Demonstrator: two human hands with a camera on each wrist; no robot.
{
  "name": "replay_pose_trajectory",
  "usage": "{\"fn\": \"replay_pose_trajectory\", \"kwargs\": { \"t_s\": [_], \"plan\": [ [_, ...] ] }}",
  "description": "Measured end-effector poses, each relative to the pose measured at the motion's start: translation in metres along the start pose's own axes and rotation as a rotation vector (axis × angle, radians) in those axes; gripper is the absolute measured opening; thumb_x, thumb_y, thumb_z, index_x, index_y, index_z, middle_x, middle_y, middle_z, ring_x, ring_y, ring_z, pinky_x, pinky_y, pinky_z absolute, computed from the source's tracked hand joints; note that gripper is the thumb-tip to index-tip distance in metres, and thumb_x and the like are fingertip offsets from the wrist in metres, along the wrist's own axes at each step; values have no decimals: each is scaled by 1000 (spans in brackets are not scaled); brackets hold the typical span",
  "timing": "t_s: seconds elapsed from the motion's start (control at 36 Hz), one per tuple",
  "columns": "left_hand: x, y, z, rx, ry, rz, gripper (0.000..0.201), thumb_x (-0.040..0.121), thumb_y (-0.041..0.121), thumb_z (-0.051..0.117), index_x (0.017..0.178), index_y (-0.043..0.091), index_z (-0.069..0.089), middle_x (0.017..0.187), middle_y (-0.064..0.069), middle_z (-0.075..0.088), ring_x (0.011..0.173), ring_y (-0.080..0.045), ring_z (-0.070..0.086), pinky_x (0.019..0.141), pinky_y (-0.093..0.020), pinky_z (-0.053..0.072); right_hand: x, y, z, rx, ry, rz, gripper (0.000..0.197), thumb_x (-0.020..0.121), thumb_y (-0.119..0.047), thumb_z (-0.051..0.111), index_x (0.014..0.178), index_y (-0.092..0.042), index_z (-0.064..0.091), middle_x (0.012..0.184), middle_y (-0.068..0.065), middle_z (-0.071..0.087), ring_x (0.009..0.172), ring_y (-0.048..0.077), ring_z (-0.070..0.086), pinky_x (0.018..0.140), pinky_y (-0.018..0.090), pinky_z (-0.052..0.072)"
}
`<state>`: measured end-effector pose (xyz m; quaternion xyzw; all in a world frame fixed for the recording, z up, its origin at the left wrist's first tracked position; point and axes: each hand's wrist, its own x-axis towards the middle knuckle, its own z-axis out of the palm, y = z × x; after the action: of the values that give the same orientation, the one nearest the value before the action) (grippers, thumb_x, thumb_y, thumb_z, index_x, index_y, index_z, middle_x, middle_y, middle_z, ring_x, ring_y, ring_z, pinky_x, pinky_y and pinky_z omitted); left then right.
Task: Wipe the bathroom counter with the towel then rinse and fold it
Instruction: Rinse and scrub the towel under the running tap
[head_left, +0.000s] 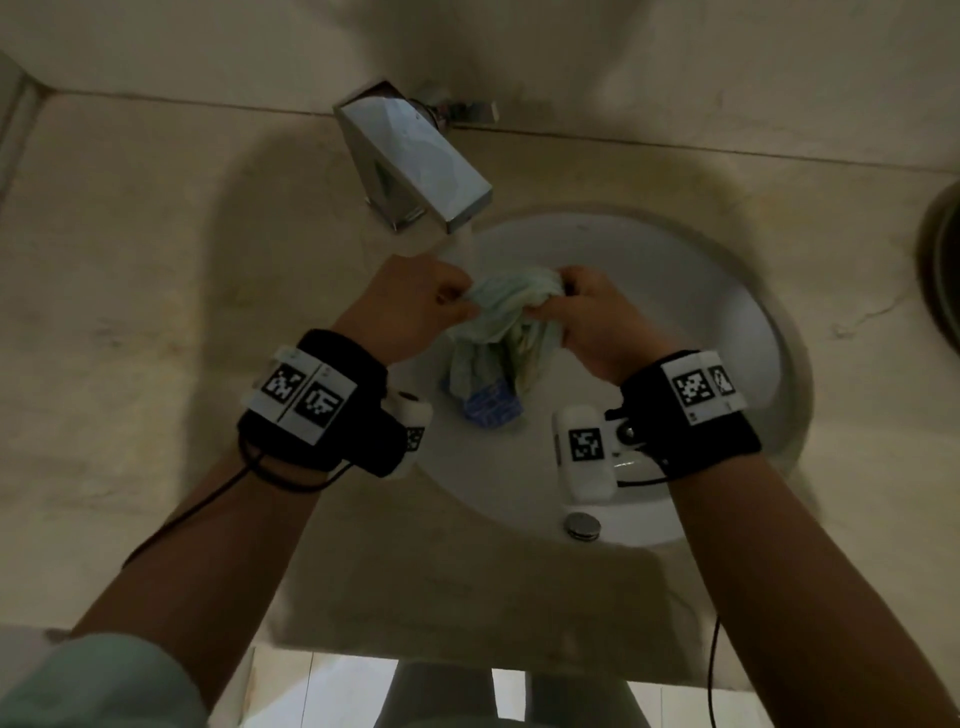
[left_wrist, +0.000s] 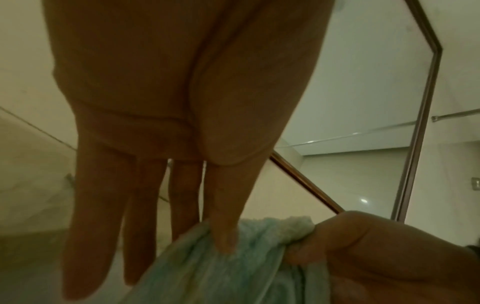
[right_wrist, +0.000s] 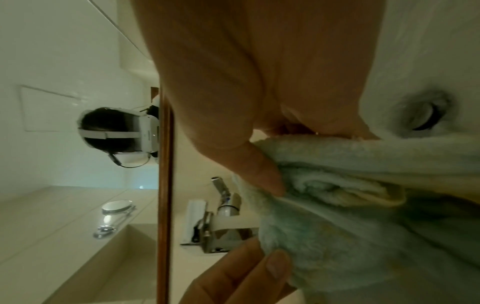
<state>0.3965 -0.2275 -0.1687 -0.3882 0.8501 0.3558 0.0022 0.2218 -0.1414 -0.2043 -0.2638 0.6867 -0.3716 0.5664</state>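
Observation:
Over the white sink basin (head_left: 701, 322) both hands hold up a bunched pale green towel (head_left: 498, 322). Its lower end with a blue label (head_left: 491, 406) hangs into the bowl. My left hand (head_left: 457, 304) pinches the towel's left part; in the left wrist view the thumb (left_wrist: 224, 232) presses on the towel (left_wrist: 207, 267) while three fingers hang straight. My right hand (head_left: 550, 301) grips the right part, with its thumb (right_wrist: 259, 174) dug into the towel (right_wrist: 363, 226). Water (head_left: 460, 241) runs from the chrome faucet (head_left: 415, 150) just behind the hands.
Beige stone counter (head_left: 130, 312) surrounds the basin. A chrome drain plug (head_left: 583, 525) sits at the bowl's near side. A dark round object (head_left: 943, 270) lies at the right edge. A wood-framed mirror (right_wrist: 165, 185) stands behind the faucet.

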Motion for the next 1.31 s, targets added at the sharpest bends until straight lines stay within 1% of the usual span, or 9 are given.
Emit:
{"fn": "replay_pose_trajectory", "kwargs": {
  "t_s": [0.17,0.22,0.31,0.47,0.61,0.78,1.08,1.22,1.31],
  "plan": [
    [14,0,8,260,-238,-153,40,94,24,58,60,9,42,55,-9,32,49,-16,33,48,-23,25,13,11,1,-107,2,134,40,87,-22,68,116,-22,41,100,6,51,105,38,57,88,58,49],
    [19,1,11,334,-369,-234,34,94,25,57,82,-6,61,75,-23,50,74,-33,56,66,-34,43,18,15,5,-280,-39,174,36,85,-32,69,112,-22,47,101,6,54,101,35,59,85,57,53],
    [25,3,16,399,-389,-246,35,95,18,53,117,-10,56,113,-28,57,108,-39,55,86,-39,43,28,25,9,-523,-62,150,37,85,-45,64,111,-21,52,107,10,60,93,28,62,83,46,56],
    [37,-9,31,382,-377,-187,69,88,40,63,144,13,33,141,-17,40,127,-32,42,105,-37,36,26,34,3,-761,-191,-34,88,83,-37,71,150,-21,16,152,13,22,139,28,27,108,33,29],
    [41,-3,47,419,-552,-150,97,87,47,62,152,10,1,158,-12,6,145,-26,12,117,-35,17,24,55,7,-920,-406,21,126,70,-52,77,147,-34,-22,157,1,-24,145,28,-19,115,61,9],
    [50,-1,74,560,-723,-246,111,86,56,57,146,13,-25,157,-3,-24,146,-25,-13,118,-42,4,26,65,23,-1111,-345,-49,128,72,-57,73,147,-20,-25,155,5,-29,143,30,-25,115,60,-1],
    [67,-27,114,461,-649,-326,75,98,47,22,147,11,-22,156,-5,-25,145,-29,-16,117,-43,-6,57,91,39,-1059,-170,-121,123,73,-66,65,151,-12,-13,160,10,-11,147,31,-7,118,46,1],
    [82,-38,114,415,-661,-336,87,95,48,38,147,15,-24,157,-9,-20,146,-33,-9,117,-45,-1,67,99,40,-1051,-133,-113,136,51,-89,37,151,-9,-8,160,11,-4,148,30,-1,119,42,3],
    [86,-38,112,373,-643,-364,91,92,49,43,148,17,-21,158,-12,-16,146,-35,-4,117,-46,2,72,105,41,-1020,-98,-127,133,55,-87,45,152,-10,-6,160,10,-2,148,29,0,118,40,1]
  ]
}}
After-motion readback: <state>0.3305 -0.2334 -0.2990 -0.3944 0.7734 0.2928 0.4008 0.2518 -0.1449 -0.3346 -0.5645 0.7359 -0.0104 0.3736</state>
